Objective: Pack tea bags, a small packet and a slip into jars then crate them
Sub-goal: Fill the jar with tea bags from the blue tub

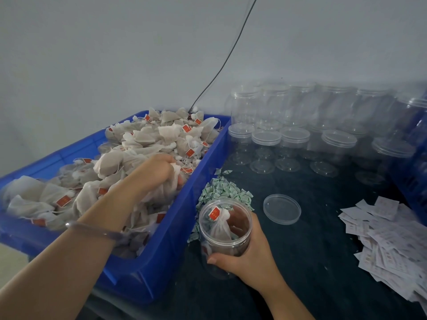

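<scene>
Loading tea bags (pixel 143 142) into a jar (pixel 225 229).
Nearest, the right hand (pixel 245 257) curls its fingers round the open jar, mouth upward, one bag inside, just beside the blue bin (pixel 209 158). Farther left, the left hand (pixel 157 174) clutches a bunch of tea bags; the jar lies to its right, across the bin wall.

A packing workshop: blue crate (pixel 161 262) heaped with tea bags (pixel 147 139), stacked empty jars (pixel 298 125).
</scene>
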A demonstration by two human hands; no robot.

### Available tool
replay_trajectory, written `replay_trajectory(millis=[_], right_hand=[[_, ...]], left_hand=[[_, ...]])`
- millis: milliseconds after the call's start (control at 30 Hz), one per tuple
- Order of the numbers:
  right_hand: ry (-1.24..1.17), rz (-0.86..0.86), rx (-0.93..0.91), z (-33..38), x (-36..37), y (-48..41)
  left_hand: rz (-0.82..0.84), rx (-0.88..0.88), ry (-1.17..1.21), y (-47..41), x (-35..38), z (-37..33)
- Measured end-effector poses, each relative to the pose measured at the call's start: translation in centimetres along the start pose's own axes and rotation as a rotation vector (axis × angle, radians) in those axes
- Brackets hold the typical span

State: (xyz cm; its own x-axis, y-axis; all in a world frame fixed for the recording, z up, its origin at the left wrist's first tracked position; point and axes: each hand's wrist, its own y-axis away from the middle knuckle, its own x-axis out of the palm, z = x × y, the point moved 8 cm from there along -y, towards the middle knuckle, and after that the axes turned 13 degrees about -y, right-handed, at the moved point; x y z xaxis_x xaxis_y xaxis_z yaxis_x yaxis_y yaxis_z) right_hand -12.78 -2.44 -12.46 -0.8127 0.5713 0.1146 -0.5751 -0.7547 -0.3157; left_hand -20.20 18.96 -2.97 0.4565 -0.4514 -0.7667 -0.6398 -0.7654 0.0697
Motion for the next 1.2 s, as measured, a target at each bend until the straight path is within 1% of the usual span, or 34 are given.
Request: replay_trajectory(millis=[100,200,333,400,467,533,633,733,800,933,1000,1033,1133,1167,1200], right_hand=[[0.005,-0.003,-0.006,0.1,0.0,0.0],[0.007,-0.002,-0.011,0.2,0.1,0.0],[-0.003,0.004,-0.003,0.0,0.1,0.0],[-0.007,0.005,0.001,0.0,0.1,-0.1],[-0.011,0.006,0.009,-0.2,0.1,0.0],[-0.013,0.009,0.013,-0.2,0.0,0.0],[-0.010,0.009,0.021,-0.2,0.1,-0.1],[-0.005,0.004,0.019,-0.3,0.1,-0.1],[0.003,0.000,0.018,-0.2,0.1,0.0],[-0.016,-0.008,0.029,-0.4,0.0,0.0],[-0.025,-0.007,0.030,-0.5,-0.1,0.0],[-0.028,-0.007,0.033,-0.6,-0.1,0.0],[-0.033,0.000,0.034,-0.7,0.0,0.0],[-0.027,0.006,0.030,-0.6,0.1,0.0],[-0.016,0.009,0.027,-0.5,0.1,-0.1]], left_hand=[[0.044,-0.029,0.041,0.3,0.3,0.1],[0.064,0.033,0.062,0.3,0.6,-0.1],[0.002,0.136,0.212,0.0,-0.2,-0.5],[-0.036,0.172,0.169,0.1,-0.6,-0.7],[-0.039,0.214,0.153,0.6,-0.7,-1.3],[-0.046,0.249,0.243,1.3,-1.5,-2.3],[-0.040,0.349,0.469,3.2,-3.1,-5.3],[0.070,0.489,0.666,5.5,-2.9,-9.0],[0.151,0.543,0.704,6.8,-1.9,-10.7],[0.200,0.573,0.502,7.8,1.2,-11.5],[0.207,0.576,0.360,8.1,2.7,-11.1],[0.213,0.591,0.239,8.2,3.4,-10.9],[0.307,0.608,-0.277,8.7,6.0,-9.6],[0.328,0.611,-0.403,8.8,6.7,-9.1],[0.329,0.615,-0.466,8.9,7.0,-8.8]])
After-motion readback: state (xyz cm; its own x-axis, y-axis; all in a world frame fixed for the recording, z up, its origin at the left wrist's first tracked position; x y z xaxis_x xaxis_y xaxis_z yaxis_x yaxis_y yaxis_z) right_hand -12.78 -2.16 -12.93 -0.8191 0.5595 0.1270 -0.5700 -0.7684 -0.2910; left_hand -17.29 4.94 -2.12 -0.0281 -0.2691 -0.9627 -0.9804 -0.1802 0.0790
